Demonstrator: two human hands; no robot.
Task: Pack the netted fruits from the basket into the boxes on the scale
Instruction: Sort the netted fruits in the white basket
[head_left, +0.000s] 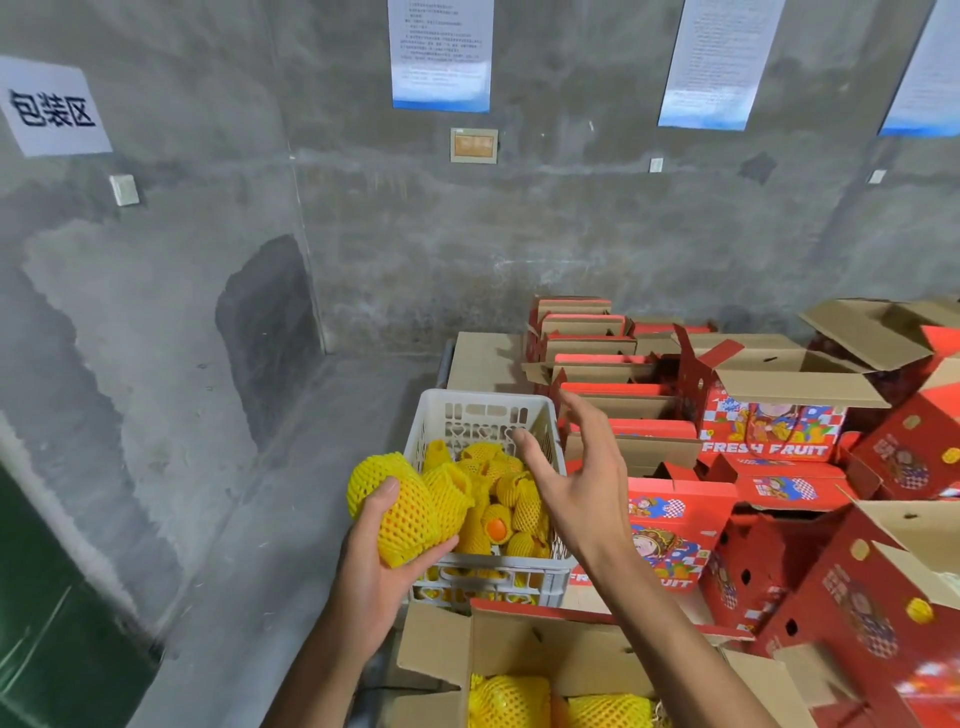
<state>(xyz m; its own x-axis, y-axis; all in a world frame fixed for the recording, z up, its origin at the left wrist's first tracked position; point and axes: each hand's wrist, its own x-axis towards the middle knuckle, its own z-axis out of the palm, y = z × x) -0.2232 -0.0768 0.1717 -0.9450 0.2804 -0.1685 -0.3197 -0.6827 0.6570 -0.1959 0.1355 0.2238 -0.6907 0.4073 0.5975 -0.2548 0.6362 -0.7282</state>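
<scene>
1. Holding a netted fruit (402, 512) in my left hand (376, 564), I see the fingers and thumb curled round its yellow foam net, just at the near left corner of the basket (483, 410).
2. My right hand (582, 480) hangs above the basket's right side with the grip spread wide, fingers straight and apart, touching nothing.
3. The basket is white slotted plastic and holds a heap of other netted fruits (506, 499); one of them shows orange skin through the end of its net.
4. Nearest to me, at the bottom edge of view, an open cardboard box (519, 649) has its flaps up, with two netted fruits already lying inside (511, 701). I cannot see what it stands on.
5. To the right, many red boxes (769, 431) printed "FRESH FRUIT" stand and lie stacked, several with brown flaps open.
6. Behind everything is a grey concrete wall (415, 249) carrying printed notices (440, 52) and a white sign with black characters (52, 106).
</scene>
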